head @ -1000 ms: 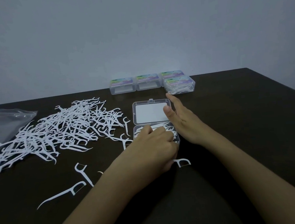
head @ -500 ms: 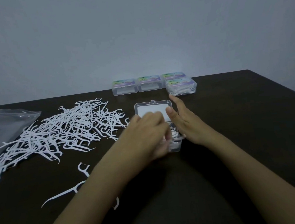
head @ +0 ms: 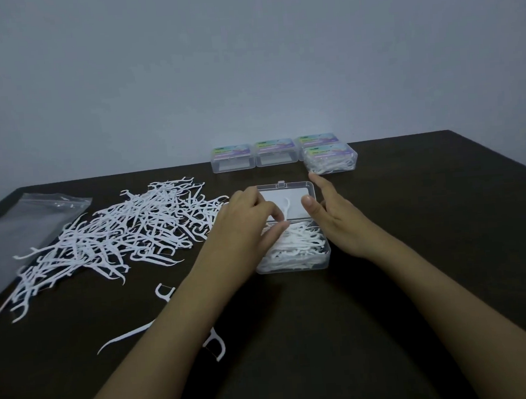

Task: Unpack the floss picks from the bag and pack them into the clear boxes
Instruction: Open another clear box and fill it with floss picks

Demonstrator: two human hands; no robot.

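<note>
Left hand [head: 247,222] pinching single floss pick [head: 285,210] between thumb and fingers, over open clear box [head: 293,261] at table centre. Box base heaped with picks, lid [head: 286,194] flat behind. Right hand [head: 335,215] unclenched, fingers spread, touching box's right edge. Loose floss pick pile [head: 116,233] left of box, empty zip bag [head: 22,231] beyond. Four closed boxes [head: 283,152] along far edge of dark table [head: 416,250].

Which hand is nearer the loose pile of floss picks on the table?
Left. The left hand sits just beside the pile; the right hand is beyond the open box.
</note>
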